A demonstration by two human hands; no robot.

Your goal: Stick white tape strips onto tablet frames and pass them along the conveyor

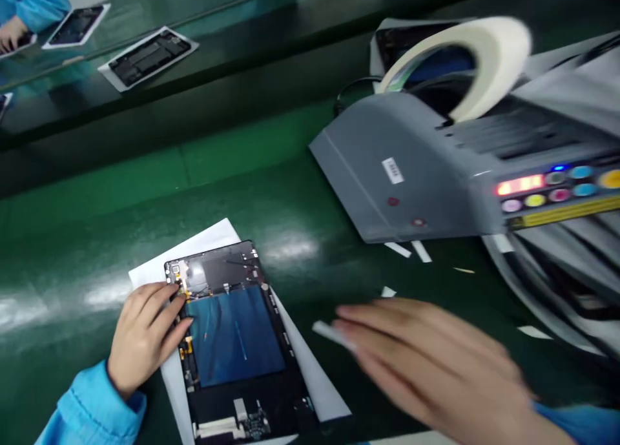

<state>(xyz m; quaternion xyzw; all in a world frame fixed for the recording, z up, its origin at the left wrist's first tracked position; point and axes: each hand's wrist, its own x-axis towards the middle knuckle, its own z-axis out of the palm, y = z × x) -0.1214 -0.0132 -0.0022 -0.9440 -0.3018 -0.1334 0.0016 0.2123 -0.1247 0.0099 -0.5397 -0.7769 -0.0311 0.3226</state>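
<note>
An opened tablet lies on a white paper sheet, showing its blue battery panel, dark metal frame and small circuit board. My left hand grips the tablet's left edge, with the fingertips near a small yellow-taped flex cable. My right hand is motion-blurred to the right of the tablet, above the green mat. A short white tape strip sits at its fingertips.
A grey tape-dispensing machine with coloured buttons and a cream tape roll stands at right. White strips lie on the green bench mat. Beyond, tablets lie on white sheets beside a co-worker's hand.
</note>
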